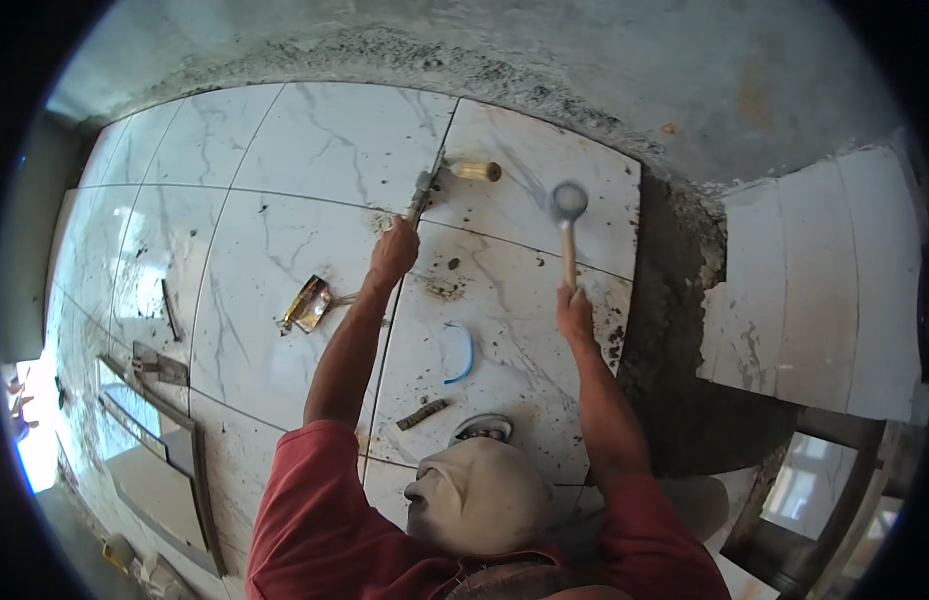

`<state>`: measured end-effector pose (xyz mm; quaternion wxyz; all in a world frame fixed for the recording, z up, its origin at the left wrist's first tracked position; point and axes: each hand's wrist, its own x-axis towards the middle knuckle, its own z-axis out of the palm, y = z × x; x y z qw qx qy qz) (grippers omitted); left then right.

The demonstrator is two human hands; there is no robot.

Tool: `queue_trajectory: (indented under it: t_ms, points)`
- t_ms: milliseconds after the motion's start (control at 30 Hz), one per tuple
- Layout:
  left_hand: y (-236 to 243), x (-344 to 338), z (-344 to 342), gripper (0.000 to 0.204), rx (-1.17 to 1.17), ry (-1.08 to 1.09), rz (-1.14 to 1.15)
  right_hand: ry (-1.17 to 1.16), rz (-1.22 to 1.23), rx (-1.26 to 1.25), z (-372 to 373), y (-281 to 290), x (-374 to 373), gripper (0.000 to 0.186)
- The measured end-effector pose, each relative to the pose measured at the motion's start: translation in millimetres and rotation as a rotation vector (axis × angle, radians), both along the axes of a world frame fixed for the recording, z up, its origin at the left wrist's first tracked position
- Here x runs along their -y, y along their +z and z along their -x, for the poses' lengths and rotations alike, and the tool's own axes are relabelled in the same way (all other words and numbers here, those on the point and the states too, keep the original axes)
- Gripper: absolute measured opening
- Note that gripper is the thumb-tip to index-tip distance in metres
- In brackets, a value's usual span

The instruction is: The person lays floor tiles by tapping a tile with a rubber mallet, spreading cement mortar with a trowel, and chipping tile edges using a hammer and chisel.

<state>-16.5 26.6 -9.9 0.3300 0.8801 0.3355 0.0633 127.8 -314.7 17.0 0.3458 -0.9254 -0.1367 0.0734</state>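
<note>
My left hand [394,250] is closed round a narrow grey, mortar-smeared tool [421,190], its far end over the joint between white marble-look tiles [324,130]; its exact kind does not show. Just right of that end lies a short wooden handle [474,171]; whether it joins the tool is unclear. My right hand [574,310] grips the wooden handle of a mallet [568,203]. The mallet's round grey head is blurred, over the far right tile. Between my arms, a curved blue strip [467,355] and a crusted stick-like piece [422,414] lie on the tiles.
A torn shiny packet [306,304] lies left of my left forearm. Mortar crumbs dot the tiles. An uncovered dark strip [669,300] borders the right edge, beside stacked pale slabs [814,280]. A framed panel [159,465] is at left. A rough wall [414,45] runs along the back.
</note>
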Motion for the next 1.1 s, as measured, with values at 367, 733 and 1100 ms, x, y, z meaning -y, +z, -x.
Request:
queue_trajectory:
  t_ms: [367,733,1100]
  points:
    - [29,3,16,0.024,-0.048,0.098,0.091,0.256,-0.116,-0.08,-14,34,-131,0.045]
    - [43,6,7,0.032,-0.021,0.064,0.101,0.237,-0.063,-0.131,-79,24,-191,0.051]
    - [26,-4,11,0.033,-0.015,0.096,0.087,0.199,-0.029,-0.259,-88,25,-218,0.052]
